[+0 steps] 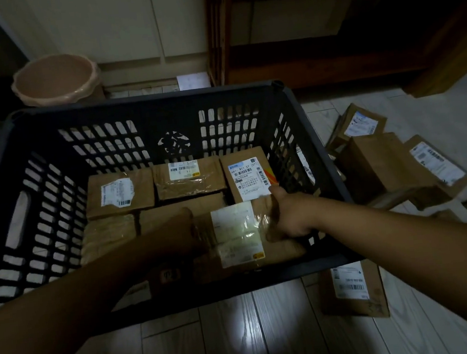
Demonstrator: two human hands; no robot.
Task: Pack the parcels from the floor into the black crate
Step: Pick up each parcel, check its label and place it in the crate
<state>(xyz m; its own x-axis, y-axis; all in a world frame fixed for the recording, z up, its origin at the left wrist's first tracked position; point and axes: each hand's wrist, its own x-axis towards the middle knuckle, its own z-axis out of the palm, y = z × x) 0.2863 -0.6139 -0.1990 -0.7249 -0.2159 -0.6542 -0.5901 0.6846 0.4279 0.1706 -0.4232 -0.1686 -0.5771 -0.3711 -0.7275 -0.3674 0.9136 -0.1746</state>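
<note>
From the head camera, the black slotted plastic crate (143,99) stands on the pale wood-grain floor (243,334), its bottom nearly covered with brown cardboard parcels. The clearest writing is on the back-right parcel with a blue-headed white label (248,175): large digits read roughly "661 811 57", with barcodes beside them (the small print is too fine to read). The back-left parcel (118,193) and the back-middle parcel (189,178) also carry white barcode labels, illegible here.

Near the crate's front wall, both hands are on the flat brown cardboard parcel with a long white label under glossy tape (238,234). The right hand (291,217) has its grip clamped on the parcel's right edge, thumb on top and fingers curled under. The left hand (183,234) lies at the left edge in deep shadow, and I cannot tell whether its grip is closed. A tape-wrapped parcel (109,236) sits to the left of it.

The crate's walls are perforated with rounded slots, and the rim is smooth. Outside on the right, three labelled brown parcels (378,164) lie bunched on the floor, and another floor parcel (353,291) lies just beside the crate's near corner. A round pinkish plastic bin (55,80) stands behind the crate.
</note>
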